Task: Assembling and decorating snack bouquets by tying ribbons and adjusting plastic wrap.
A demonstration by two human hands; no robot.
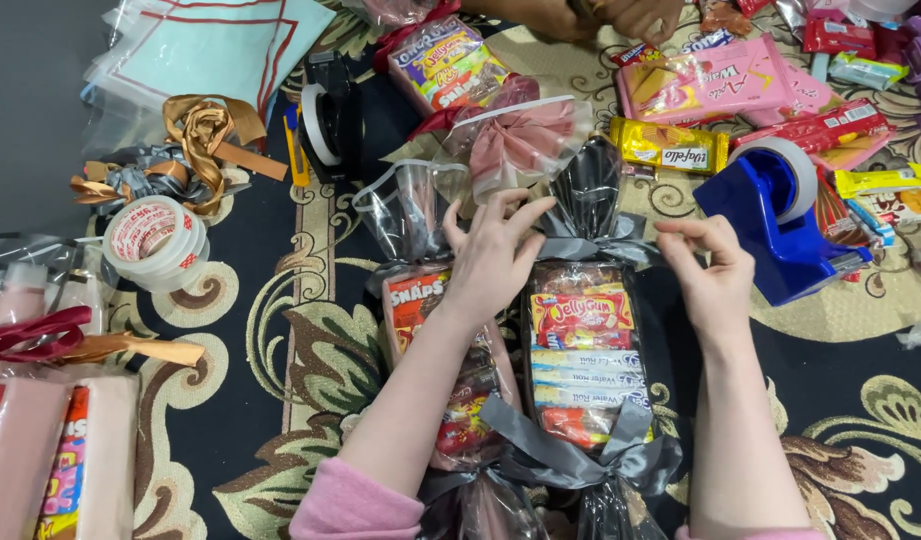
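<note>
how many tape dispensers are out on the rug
2. A blue tape dispenser sits just right of the right hand; a black one stands up left of the wrapped snack bundles. A loose stack of tape rolls lies at left, without a dispenser.

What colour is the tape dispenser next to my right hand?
The tape dispenser is blue, with a whitish tape roll on top. The head view shows it clearly.

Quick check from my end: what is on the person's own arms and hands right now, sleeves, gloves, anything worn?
Both hands are bare: no gloves, rings or watch show on the left hand or the right hand. The forearms are uncovered too. A pink knit sleeve is pushed up near the left elbow; only a sliver of pink shows at the frame's bottom edge on the right arm.
</note>
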